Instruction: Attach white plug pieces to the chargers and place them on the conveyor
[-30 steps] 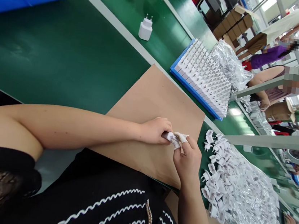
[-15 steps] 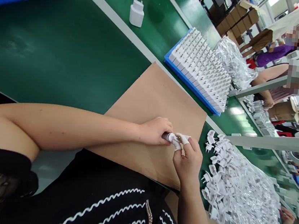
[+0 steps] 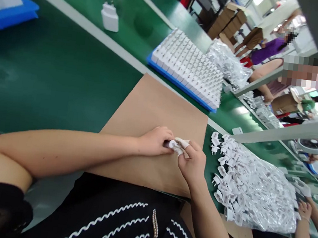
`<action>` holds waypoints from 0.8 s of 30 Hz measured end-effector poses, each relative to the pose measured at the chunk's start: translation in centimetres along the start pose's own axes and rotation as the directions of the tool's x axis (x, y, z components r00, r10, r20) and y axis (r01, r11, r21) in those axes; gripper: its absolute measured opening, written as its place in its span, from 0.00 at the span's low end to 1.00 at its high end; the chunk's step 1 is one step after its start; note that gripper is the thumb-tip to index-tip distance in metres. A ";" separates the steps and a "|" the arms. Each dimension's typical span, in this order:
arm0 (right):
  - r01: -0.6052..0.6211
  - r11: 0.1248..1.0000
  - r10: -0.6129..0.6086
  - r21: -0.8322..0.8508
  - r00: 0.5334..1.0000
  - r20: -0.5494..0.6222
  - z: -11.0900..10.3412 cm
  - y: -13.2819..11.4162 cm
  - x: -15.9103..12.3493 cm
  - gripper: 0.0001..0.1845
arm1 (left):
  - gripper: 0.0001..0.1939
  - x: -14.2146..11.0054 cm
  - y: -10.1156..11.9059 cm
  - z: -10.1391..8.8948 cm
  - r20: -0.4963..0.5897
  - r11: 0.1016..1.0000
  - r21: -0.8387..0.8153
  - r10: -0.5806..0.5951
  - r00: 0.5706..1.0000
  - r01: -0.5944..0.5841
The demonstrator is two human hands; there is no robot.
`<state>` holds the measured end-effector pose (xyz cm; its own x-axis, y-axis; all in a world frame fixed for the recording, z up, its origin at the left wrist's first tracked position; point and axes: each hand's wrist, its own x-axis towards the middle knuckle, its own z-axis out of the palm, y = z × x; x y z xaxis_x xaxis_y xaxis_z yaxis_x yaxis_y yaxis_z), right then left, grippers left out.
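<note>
My left hand (image 3: 156,141) is closed round a small dark piece with a white end (image 3: 168,144), over a sheet of brown cardboard (image 3: 148,110). What kind of thing it is, I cannot make out. My right hand (image 3: 193,160) meets it from the right, its thumb and finger in white finger covers (image 3: 181,142) and pinched at the white end. The covered fingertips hide most of what lies between the hands. Right of the cardboard spreads a heap of white plug parts (image 3: 227,173), partly on clear plastic bags (image 3: 271,198).
A blue tray (image 3: 180,84) packed with white plug adapters, pins up, stands behind the cardboard. One white charger (image 3: 110,17) stands alone on the green table (image 3: 51,75). Another blue tray (image 3: 21,15) is at far left. A metal bar (image 3: 285,130) crosses at right. Co-workers' hands (image 3: 304,210) show at far right.
The whole view has shifted, so the table's things sit further left. Both hands keep together on the small piece; its dark part shows less now.
</note>
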<state>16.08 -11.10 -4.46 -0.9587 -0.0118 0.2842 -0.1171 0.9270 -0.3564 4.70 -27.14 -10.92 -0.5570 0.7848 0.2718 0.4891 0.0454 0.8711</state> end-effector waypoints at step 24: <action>-0.527 0.840 0.438 -0.126 0.797 -0.415 -0.4 14.4 -1.8 0.17 | 0.16 8.0 -2.4 -3.7 -0.276 0.966 0.149 -0.166 0.947 0.213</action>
<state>16.24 2.41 -9.79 -0.7079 0.5522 0.4403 0.4399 0.8325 -0.3369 -3.40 -23.21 -9.31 -0.7938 0.5647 0.2261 0.4542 0.3031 0.8378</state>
